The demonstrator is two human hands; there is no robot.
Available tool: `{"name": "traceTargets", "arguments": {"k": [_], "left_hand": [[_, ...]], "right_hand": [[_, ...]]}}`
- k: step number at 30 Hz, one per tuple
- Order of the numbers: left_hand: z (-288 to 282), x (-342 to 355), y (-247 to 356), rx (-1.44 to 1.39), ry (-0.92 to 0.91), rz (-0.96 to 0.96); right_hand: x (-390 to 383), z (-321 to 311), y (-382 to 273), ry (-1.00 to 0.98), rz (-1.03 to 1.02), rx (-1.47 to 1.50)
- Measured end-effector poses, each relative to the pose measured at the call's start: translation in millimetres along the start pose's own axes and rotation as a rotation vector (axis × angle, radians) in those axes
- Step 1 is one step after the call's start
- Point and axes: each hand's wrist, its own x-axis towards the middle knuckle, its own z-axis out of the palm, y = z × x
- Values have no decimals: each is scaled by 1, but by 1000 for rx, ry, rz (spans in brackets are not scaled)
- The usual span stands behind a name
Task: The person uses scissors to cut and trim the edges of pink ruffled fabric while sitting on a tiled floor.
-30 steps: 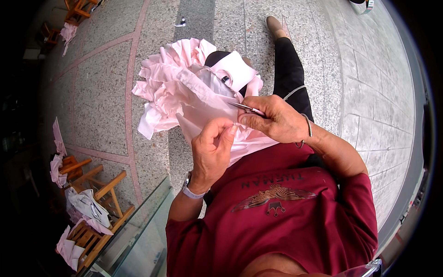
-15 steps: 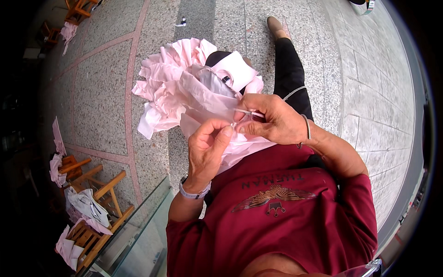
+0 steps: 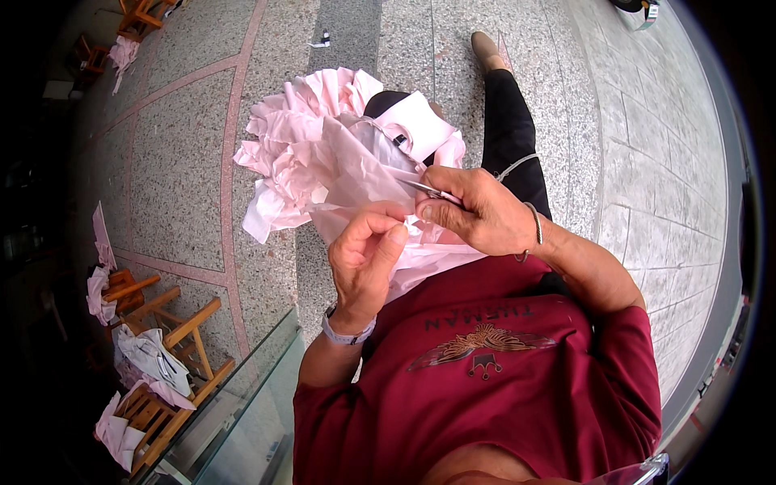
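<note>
Clearly, the pink cloth [image 3: 291,174] bunches far left and stretches near; loose folds are best kept off the blades. The right hand's [image 3: 489,212] fingers grip small scissors [image 3: 435,191], tips leftward; the left hand's [image 3: 360,259] fingers pinch a pale edge, best held taut. A glass panel [image 3: 259,412] crowds the left forearm; beyond, wooden chairs [image 3: 194,327] bear more fabric [image 3: 153,356].

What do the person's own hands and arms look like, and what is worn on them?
The left hand and right hand are without gloves. A pale wristband, perhaps a watch strap, is worn on the left side; a thin, greyish, cord-like bracelet on the right. Short dark red sleeves leave both forearms bare.
</note>
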Motion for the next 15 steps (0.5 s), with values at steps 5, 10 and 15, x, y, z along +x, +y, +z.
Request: {"name": "traceTargets", "arguments": {"k": [5,10,15], "left_hand": [[0,-2,-4,-377,-84,-118],[1,-3,-6,-425,10,-141],[3,-2,-6,-437,-6,-93]], "right_hand": [[4,5,5,68,45,14],[-9,-1,-19,193,-48,-36],[-25,5,-41,-110,126,58]]}}
